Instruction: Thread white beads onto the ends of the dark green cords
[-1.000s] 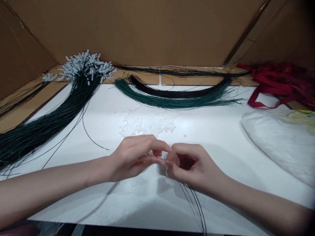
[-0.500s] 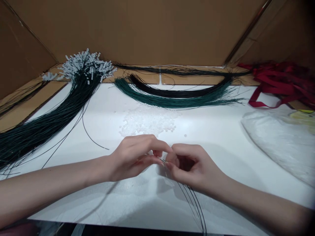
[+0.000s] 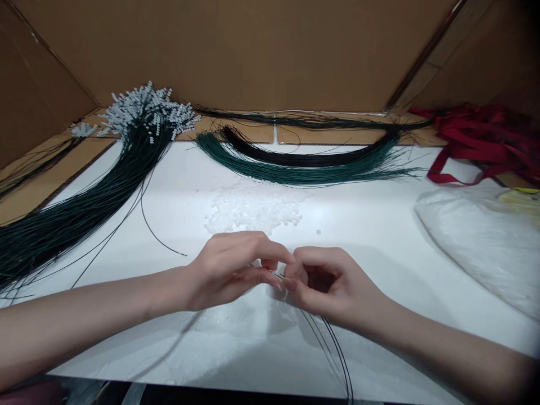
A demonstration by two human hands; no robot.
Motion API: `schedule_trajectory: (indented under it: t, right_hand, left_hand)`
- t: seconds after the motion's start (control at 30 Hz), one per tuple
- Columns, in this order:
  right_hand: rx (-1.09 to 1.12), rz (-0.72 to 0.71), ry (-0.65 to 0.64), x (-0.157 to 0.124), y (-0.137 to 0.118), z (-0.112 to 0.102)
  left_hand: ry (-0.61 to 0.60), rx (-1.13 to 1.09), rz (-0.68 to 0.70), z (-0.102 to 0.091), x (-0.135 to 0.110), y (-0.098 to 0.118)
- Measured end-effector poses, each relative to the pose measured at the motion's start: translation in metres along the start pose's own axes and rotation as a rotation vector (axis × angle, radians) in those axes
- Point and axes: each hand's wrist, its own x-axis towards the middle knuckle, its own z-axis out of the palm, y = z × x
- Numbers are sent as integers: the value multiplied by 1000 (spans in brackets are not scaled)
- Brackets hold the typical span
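Observation:
My left hand (image 3: 230,269) and my right hand (image 3: 327,284) meet fingertip to fingertip just above the white table (image 3: 379,236). My right hand is closed in a pinch on a few thin dark cords (image 3: 333,349) that trail back toward me. The cord tips show between the two hands. My left hand's thumb and fingers are pinched together at those tips, on something too small to make out. A heap of small clear beads (image 3: 255,207) lies just beyond the hands.
A big bundle of dark green cords with white bead ends (image 3: 126,140) fans across the left. Curved green and black cord bundles (image 3: 295,163) lie at the back. Red ribbon (image 3: 485,140) and a clear plastic bag (image 3: 481,236) are at right. Cardboard walls (image 3: 253,50) surround the table.
Nothing has clearly moved; both hands stay pinched together at the cord tips, with only slight finger shifts.

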Motion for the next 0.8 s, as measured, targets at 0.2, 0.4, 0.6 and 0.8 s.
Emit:
schedule_trajectory:
  t: [0.2,0.4,0.6,0.8]
  right_hand:
    - [-48,5,-26,0,-3,0]
    - [-49,8,-27,0,-3,1]
    - [-35,2,-28,0,0,0]
    - [-64,18,-21,1,-5,1]
  left_hand:
    - [-2,-14,38,0,0,-1]
    - [2,-22,23,1,0,0]
    - [-8,-15,28,-1,1,0]
    - [10,-18,78,1,1,0]
